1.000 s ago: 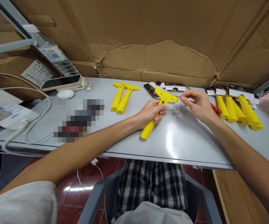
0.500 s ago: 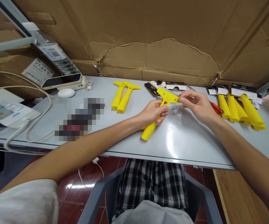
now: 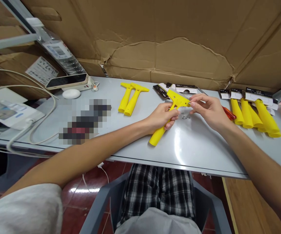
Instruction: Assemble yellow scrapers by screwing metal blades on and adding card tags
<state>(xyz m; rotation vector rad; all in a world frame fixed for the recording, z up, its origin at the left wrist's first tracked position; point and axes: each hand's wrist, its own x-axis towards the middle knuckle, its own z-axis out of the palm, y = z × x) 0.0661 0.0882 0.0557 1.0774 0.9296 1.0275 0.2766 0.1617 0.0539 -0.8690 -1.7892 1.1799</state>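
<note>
Head view: right hand [image 3: 211, 109], fingertips moved in to the right end of the yellow tool [image 3: 178, 98], where the work now centres; thumb and forefinger nearly together, any pinched piece indiscernible. Left hand [image 3: 163, 117], fingers clamped round the tool, which slants over the table [image 3: 204, 152].

Three uncarded yellow T-handles [image 3: 179, 100], at least four carded yellow handles [image 3: 267, 117], one bottle [image 3: 61, 52], one phone [image 3: 68, 80].

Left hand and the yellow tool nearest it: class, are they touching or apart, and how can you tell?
Touching. The head view shows the left hand with its fingers wrapped around the yellow tool.
</note>
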